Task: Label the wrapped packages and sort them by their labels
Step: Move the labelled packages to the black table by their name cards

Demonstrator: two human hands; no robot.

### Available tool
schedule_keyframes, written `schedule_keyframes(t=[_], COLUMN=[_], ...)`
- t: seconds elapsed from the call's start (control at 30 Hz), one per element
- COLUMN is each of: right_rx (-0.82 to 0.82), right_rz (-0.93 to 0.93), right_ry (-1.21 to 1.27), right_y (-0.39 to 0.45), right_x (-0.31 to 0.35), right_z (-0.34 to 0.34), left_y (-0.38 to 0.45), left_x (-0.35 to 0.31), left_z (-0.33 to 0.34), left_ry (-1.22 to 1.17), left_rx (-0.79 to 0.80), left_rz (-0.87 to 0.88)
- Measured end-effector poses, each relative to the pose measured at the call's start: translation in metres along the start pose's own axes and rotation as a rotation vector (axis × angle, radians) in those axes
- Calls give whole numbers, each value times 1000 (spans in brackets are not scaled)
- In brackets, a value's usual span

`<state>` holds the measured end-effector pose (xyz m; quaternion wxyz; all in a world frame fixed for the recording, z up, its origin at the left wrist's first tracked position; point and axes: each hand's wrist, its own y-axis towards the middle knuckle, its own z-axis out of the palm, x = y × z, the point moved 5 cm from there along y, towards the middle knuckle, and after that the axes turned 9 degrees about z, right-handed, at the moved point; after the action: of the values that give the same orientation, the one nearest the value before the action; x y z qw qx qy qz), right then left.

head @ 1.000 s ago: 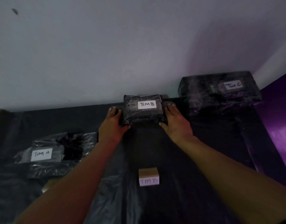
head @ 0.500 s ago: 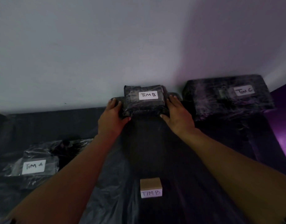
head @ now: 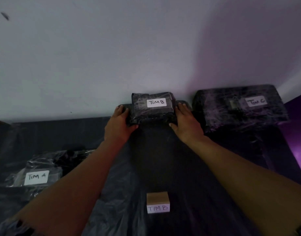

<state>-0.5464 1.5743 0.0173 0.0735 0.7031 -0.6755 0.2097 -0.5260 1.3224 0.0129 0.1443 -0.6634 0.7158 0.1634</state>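
Note:
A black wrapped package with a white label "TIM B" [head: 153,106] lies at the far middle against the wall, on top of another dark package [head: 182,103]. My left hand [head: 118,124] grips its left side and my right hand [head: 186,125] grips its right side. A package labelled "TIM A" [head: 42,171] in clear and black wrap lies at the near left. A large black package labelled "TIM C" [head: 239,106] stands at the far right. A small cardboard marker reading "TIM B" [head: 157,202] stands near me in the middle.
Everything rests on a surface covered with black plastic sheeting [head: 171,167]. A pale wall [head: 129,48] rises right behind the packages. A purple surface [head: 299,142] borders the right side.
Both hands have pushed the "TIM B" package farther from me, up against the wall and onto the dark package there. My view has shifted slightly.

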Motion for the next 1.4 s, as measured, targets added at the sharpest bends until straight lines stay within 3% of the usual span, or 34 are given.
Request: schedule_keyframes(t=[0.3,0.6,0.97,1.13,1.4], right_rx=[-134,-305,-272,-218,-63], right_rz=[-83,-304,-373,-378,-354], right_ry=[-9,83,112,106,40], right_y=[-31,-104,-184,-224,-246], right_x=[9,94,221,280,308], right_z=[-27,-55,-20,13,65], left_y=[-44,-116,-216,-262,-295], left_x=[-28,-30,47,101,154], left_z=[-31,-109,-192,-215,-216], left_ry=[45,109,113,124,98], left_rx=[-41,-184,-298,-251,-218], left_rz=[0,40,90,85,12])
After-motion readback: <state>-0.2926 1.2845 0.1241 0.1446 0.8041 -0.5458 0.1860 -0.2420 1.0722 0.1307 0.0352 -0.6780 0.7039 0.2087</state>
